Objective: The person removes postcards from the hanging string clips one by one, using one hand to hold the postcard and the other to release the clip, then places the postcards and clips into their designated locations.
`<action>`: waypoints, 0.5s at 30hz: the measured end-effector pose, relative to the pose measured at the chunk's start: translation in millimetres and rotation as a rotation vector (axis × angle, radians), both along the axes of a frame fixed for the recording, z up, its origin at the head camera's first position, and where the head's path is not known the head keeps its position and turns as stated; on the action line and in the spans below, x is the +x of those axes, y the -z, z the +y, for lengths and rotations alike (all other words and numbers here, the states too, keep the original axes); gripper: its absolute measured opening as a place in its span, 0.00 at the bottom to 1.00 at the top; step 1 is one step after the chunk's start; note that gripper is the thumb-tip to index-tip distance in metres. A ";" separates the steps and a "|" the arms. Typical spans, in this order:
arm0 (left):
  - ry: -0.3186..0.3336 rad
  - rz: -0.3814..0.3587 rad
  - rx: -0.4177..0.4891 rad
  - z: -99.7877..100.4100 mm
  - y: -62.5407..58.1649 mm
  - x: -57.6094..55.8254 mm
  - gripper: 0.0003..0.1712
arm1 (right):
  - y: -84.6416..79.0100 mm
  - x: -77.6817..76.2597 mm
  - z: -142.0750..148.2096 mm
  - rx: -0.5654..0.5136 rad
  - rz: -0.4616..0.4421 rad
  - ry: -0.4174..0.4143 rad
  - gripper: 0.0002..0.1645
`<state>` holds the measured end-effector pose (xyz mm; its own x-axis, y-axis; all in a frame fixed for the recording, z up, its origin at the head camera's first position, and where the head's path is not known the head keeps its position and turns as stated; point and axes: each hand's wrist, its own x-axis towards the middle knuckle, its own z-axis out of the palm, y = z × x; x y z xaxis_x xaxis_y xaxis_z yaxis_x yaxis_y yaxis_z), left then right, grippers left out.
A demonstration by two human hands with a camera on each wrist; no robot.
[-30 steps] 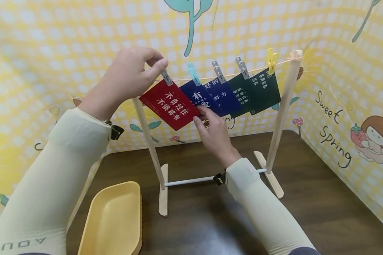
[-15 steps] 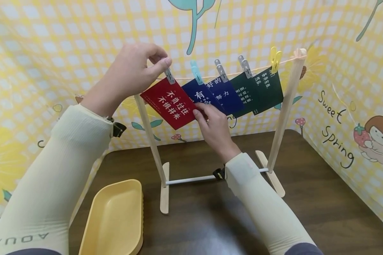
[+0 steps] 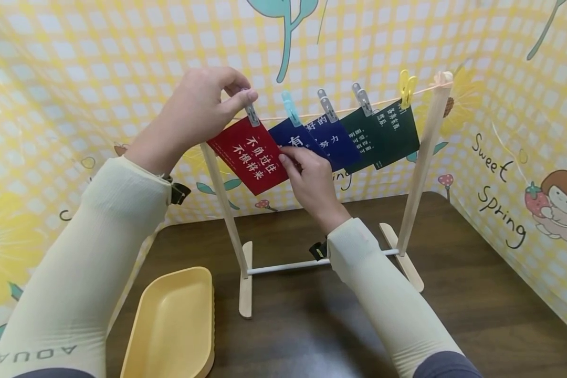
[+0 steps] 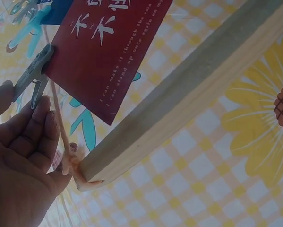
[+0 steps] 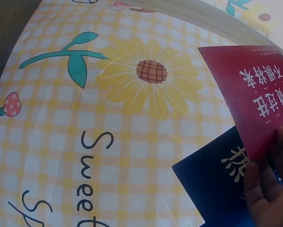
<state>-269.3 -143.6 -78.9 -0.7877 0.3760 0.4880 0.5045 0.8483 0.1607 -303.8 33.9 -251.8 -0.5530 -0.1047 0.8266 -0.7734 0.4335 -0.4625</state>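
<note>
My left hand [image 3: 203, 107] pinches a grey clothespin [image 3: 252, 115] at the left end of a string [image 3: 425, 92]. The clothespin sits at the top corner of a red card [image 3: 238, 149] with white writing, which hangs tilted. In the left wrist view, the clothespin [image 4: 36, 71] lies between thumb and fingers, its nose over the card's corner. My right hand [image 3: 314, 181] pinches the red card's right edge. Behind that edge hangs a dark blue card [image 3: 283, 130], partly hidden; the right wrist view shows this blue card [image 5: 210, 172] below the red card [image 5: 254, 94].
Another blue card [image 3: 335, 144] and overlapping green cards [image 3: 397, 137] hang rightward under light blue [image 3: 291, 108], grey [image 3: 327, 107] and yellow [image 3: 407, 89] clothespins. The string spans a wooden stand [image 3: 422, 168]. A yellow tray [image 3: 167, 325] lies at front left on the brown table [image 3: 472, 294].
My right hand has shifted slightly left along the red card's edge, and its fingers have closed more on it. The left hand stays at the clothespin.
</note>
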 end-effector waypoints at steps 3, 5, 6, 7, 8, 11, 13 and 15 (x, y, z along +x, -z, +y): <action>-0.009 -0.009 -0.006 0.7 -0.3 -0.3 0.24 | -1.6 -1.3 -0.7 0.003 0.011 0.013 0.13; -0.013 -0.024 -0.008 0.8 -0.4 -1.4 0.24 | -2.3 -1.1 -0.6 0.009 0.005 0.024 0.13; -0.015 -0.032 -0.009 0.8 -0.4 -2.1 0.24 | -2.8 -0.9 -0.6 0.014 0.003 0.033 0.13; -0.015 -0.038 -0.010 0.7 -0.5 -2.8 0.24 | -3.1 -0.7 -0.5 0.019 0.002 0.041 0.13; -0.015 -0.042 -0.012 0.6 -0.6 -3.4 0.24 | -3.6 -0.5 -0.4 0.023 0.000 0.050 0.13; -0.012 -0.055 -0.008 0.3 -0.9 -4.8 0.24 | -5.1 0.9 0.1 0.037 -0.010 0.072 0.13; -0.009 -0.063 -0.005 0.1 -1.2 -5.3 0.24 | -6.4 2.1 0.3 0.041 -0.025 0.078 0.13; -0.005 -0.071 0.001 -0.1 -1.4 -5.8 0.23 | -7.6 3.7 0.5 0.042 -0.047 0.076 0.14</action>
